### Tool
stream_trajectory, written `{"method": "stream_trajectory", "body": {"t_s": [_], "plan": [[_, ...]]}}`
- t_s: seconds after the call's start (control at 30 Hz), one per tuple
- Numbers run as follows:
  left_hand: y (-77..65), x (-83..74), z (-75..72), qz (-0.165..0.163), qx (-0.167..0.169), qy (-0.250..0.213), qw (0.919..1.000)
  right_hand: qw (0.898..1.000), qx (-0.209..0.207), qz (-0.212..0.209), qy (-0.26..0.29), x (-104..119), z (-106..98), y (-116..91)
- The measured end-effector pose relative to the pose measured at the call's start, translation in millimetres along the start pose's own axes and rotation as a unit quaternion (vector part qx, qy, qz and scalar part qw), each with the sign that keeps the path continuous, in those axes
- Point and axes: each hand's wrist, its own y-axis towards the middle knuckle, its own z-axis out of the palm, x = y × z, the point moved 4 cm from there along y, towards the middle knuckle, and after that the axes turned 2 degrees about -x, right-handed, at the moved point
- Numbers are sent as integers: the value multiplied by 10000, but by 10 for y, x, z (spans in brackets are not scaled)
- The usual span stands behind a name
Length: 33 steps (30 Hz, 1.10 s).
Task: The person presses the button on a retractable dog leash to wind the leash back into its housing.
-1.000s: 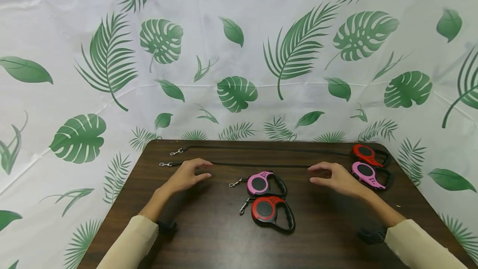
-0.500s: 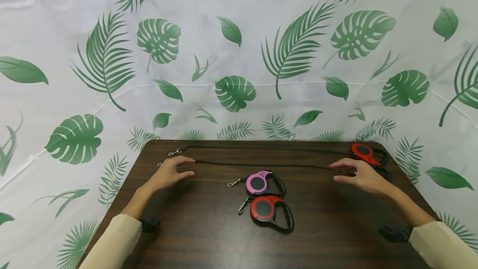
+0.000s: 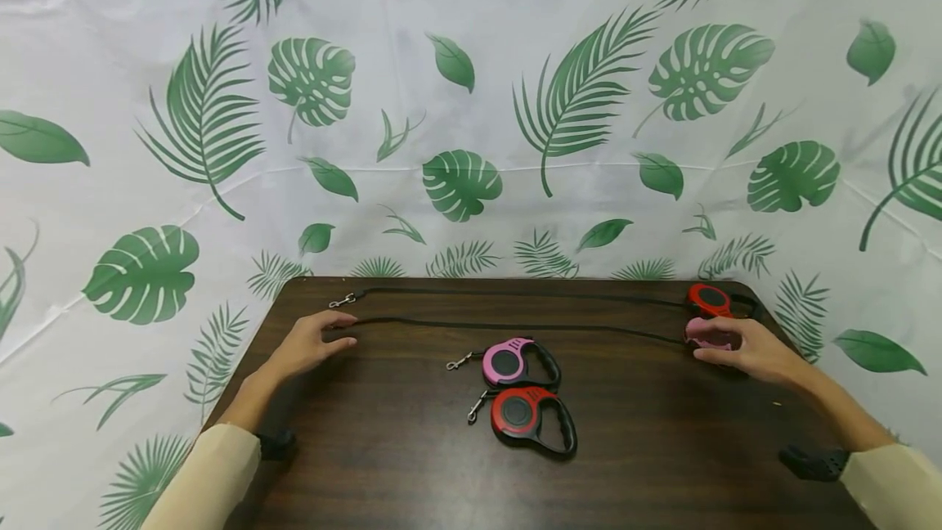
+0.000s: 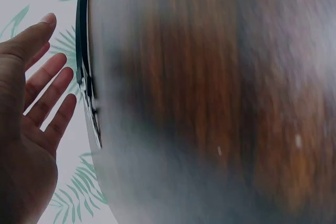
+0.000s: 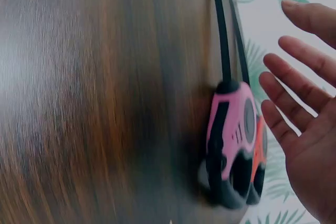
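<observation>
My left hand [image 3: 312,342] hovers with relaxed fingers by the left end of a stretched black leash cord [image 3: 515,326], hiding its clip in the head view. The left wrist view shows metal clips [image 4: 90,103] beside the fingers, apart from them. At the right, my right hand [image 3: 754,348] is over the pink retractable leash [image 3: 695,330] and partly covers it. Its fingers are spread and hold nothing in the right wrist view, where the pink casing [image 5: 233,116] lies apart from them. Behind it lies a red retractable leash [image 3: 695,299], its cord also pulled out leftward.
Mid-table lie another pink retractable leash [image 3: 508,363] and, nearer, a red one [image 3: 515,413], cords wound in and clips [image 3: 477,407] pointing left. The dark wooden table [image 3: 412,464] ends at a white leaf-print cloth [image 3: 383,211].
My hands have moved apart: the left goes left along the cord to its clip end, the right goes right to the pink leash. The leashes have stayed in place.
</observation>
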Motion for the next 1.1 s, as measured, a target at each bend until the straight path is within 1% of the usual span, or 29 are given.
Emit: {"method": "stream_trajectory", "body": {"t_s": [0.13, 0.23, 0.4, 0.5, 0.67, 0.73, 0.83, 0.97, 1.1], "plan": [[-45, 69, -64, -74, -58, 91, 9999, 9998, -37, 184, -117, -130, -79, -61], [-65, 90, -117, -70, -117, 208, 9997, 9996, -53, 226, -173, -221, -122, -98], [-91, 112, -171, -20, -238, 362, 9991, 9988, 106, 309, -369, -328, -171, -139], [-95, 126, -190, -22, -275, 379, 9989, 9984, 159, 287, -451, -387, -182, -164], [-84, 141, -224, -89, -366, 408, 9985, 9981, 64, 192, -590, -459, -191, -203], [-69, 148, -223, -97, -355, 421, 9984, 9977, 41, 229, -635, -482, -187, -213], [-49, 164, -198, -137, -253, 377, 9989, 9966, 50, 298, -768, -513, -178, -229], [-44, 202, -132, -231, -146, 305, 9992, 9948, 42, 434, -921, -547, -165, -239], [-38, 221, -80, -208, -185, 308, 9991, 9920, 36, 556, -1137, -580, -140, -245]]}}
